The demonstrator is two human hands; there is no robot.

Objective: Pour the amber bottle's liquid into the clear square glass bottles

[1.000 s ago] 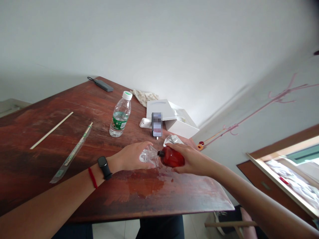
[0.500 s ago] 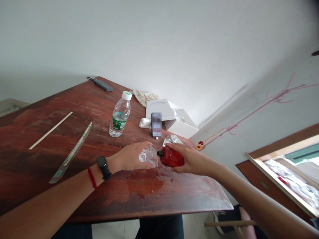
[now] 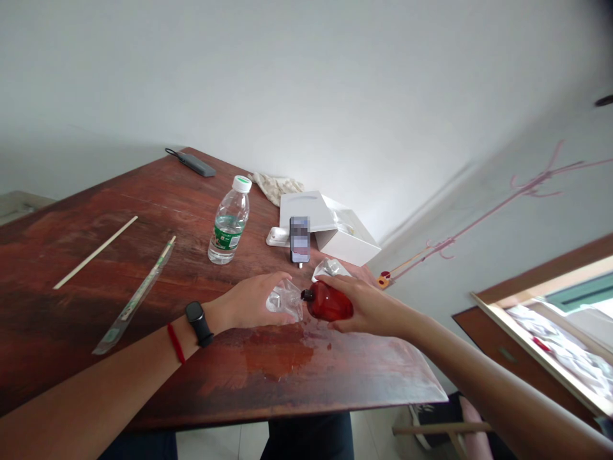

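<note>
My left hand [image 3: 253, 301] is closed around a clear plastic cup [image 3: 288, 300], which is tilted with its mouth to the right. In my right hand [image 3: 366, 310] is a red-brown bottle [image 3: 331, 303], tipped sideways so that its dark neck points left at the cup's mouth. Whether liquid is flowing between them I cannot tell. Below both hands a puddle [image 3: 278, 358] of liquid spreads on the wooden table [image 3: 201, 396]. Behind the cup stands an upright, capped water bottle [image 3: 228, 223] with a green label, partly full.
A phone [image 3: 300, 239] stands upright beside a white object [image 3: 278, 236] and an open white box [image 3: 352, 239]. Chopsticks in a wrapper [image 3: 136, 294] and a bare chopstick [image 3: 96, 252] lie at left. A grey device [image 3: 196, 164] and a cloth [image 3: 275, 187] are near the wall.
The view has shifted very slightly. Both hands keep the same grip and pose, with the cup and the red-brown bottle mouth to mouth as before.
</note>
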